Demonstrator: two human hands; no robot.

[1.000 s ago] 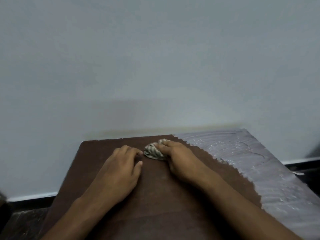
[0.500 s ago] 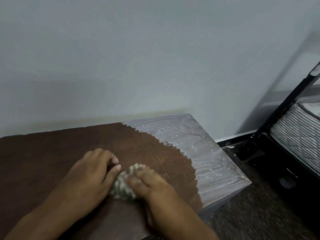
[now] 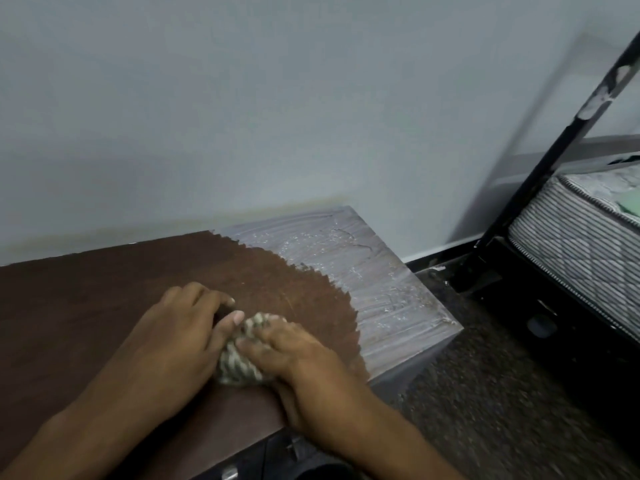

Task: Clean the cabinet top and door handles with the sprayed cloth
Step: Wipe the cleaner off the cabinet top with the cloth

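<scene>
The cabinet top (image 3: pixel 104 292) is dark brown on the left and streaked grey-white with residue on its right part (image 3: pixel 381 282). A balled striped cloth (image 3: pixel 239 365) lies on the brown area near the front edge. My right hand (image 3: pixel 298 355) grips the cloth and presses it onto the wood. My left hand (image 3: pixel 173 344) rests flat beside it, thumb touching the cloth. A metal door handle (image 3: pixel 229 473) shows below the front edge.
A pale wall (image 3: pixel 311 116) rises directly behind the cabinet. Right of the cabinet is dark speckled carpet (image 3: pixel 485 393), then a black bed frame (image 3: pixel 540 168) with a striped mattress (image 3: pixel 581 244).
The cloth and both hands have come from the back of the cabinet top toward its front edge. The view has swung right, bringing the bed frame and mattress in.
</scene>
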